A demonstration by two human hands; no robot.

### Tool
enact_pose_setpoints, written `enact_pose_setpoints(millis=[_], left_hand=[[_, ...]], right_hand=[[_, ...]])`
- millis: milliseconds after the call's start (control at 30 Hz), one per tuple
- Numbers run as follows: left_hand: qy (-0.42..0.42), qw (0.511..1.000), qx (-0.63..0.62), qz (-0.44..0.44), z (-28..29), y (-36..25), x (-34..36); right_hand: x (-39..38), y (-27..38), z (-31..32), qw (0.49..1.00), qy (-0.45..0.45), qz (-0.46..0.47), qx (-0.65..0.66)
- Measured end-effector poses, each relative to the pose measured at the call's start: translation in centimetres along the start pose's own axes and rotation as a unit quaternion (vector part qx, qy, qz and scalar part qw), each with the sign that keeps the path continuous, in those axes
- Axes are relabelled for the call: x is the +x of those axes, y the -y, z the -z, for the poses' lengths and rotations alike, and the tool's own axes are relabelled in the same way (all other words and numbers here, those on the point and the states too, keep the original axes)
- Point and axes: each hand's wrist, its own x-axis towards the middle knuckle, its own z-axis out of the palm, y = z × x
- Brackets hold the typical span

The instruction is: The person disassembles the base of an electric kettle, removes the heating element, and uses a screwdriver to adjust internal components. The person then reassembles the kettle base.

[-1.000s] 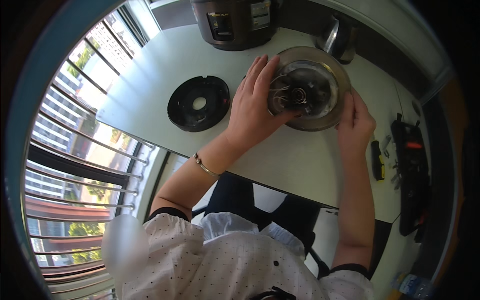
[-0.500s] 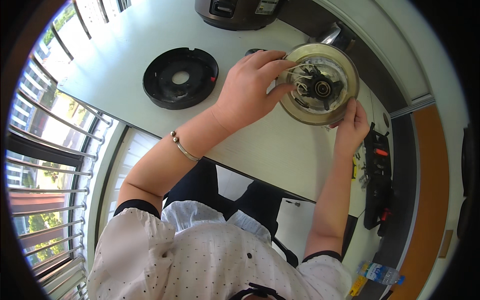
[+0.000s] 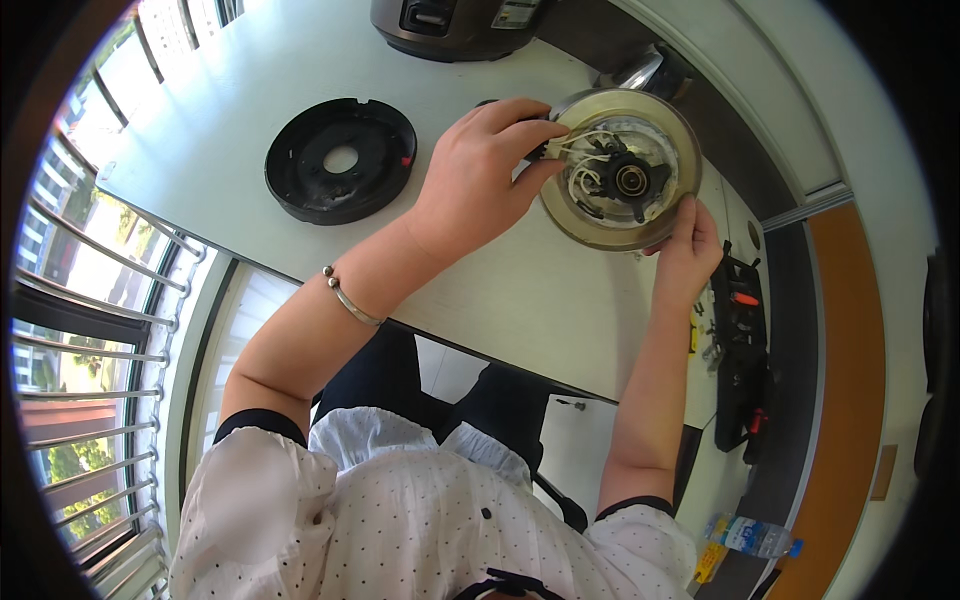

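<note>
A round metal appliance body [image 3: 676,137], which looks like an electric kettle turned bottom up, shows its opened underside. Inside sits a black connector [image 3: 632,180] with a ringed centre, and several white wires [image 3: 582,182] loop out of it toward the left rim. My left hand [image 3: 487,165] is at that rim, its thumb and fingers closing on the wire ends and a small dark part, mostly hidden by the fingers. With thumb and fingers, my right hand [image 3: 688,245] grips the lower right rim. Apart from both hands, a black round base cover [image 3: 300,185] with a central hole lies on the left.
The pale table [image 3: 210,120] bears a brown cooker-like appliance [image 3: 455,30] at the back. A shiny metal piece [image 3: 640,72] shows behind the kettle body. To the right lie a black tool case [image 3: 740,350] and a plastic bottle [image 3: 755,537]. Barred windows [image 3: 95,380] line the left.
My left fingers have drawn slightly left from over the underside to its rim, and a dark part shows beside them. The right hand keeps its grip. The whole view has shifted a little.
</note>
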Motion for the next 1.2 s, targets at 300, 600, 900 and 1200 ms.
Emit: enact_pose_setpoints(millis=[300,600,900,1200], left_hand=[[0.014,0.999,0.043,-0.011,-0.4,-0.3,-0.1],[0.056,0.997,0.056,0.013,-0.2,-0.1,1.0],[0.098,0.994,0.016,-0.037,0.7,-1.3,3.1],[0.138,0.982,0.113,-0.057,-0.6,-2.6,5.1]], right_hand=[[-0.1,0.4,0.0,1.0,-0.001,-0.017,-0.011],[-0.2,0.3,-0.1,1.0,0.02,-0.008,0.02],[-0.6,2.2,-0.2,0.998,0.004,-0.053,0.029],[-0.5,3.9,-0.2,0.997,0.015,-0.073,0.022]])
